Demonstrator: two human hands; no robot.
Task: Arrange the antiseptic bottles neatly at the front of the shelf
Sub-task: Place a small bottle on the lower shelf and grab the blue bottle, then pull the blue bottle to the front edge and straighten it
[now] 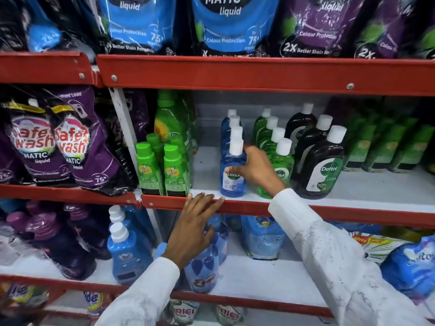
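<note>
Right hand (pixel 255 170): wrapped around front blue bottle (pixel 233 171), thumb across the label, fingers behind; bottle upright at the front of the shelf (pixel 353 184), just behind the red lip (pixel 247 207)
Left hand (pixel 193 227): unclenched, grasping nothing, fingertips resting on the lip just left of the blue bottle
Shelf: white deck, bare gap between the blue row and the green-capped bottles (pixel 162 170) at far left
Dark row (pixel 317 149): three bottles, front one at the edge, row slanting back to the left
Green row (pixel 275 147): four bottles front to back, front one partly hidden by the right wrist, near the edge
Blue row (pixel 231 128): four bottles in file, front one in hand
Progress, judged: all three fronts reach the edge, so facing is largely done; left to do, likely squaring the blue front bottle, straightening files and evening gaps
</note>
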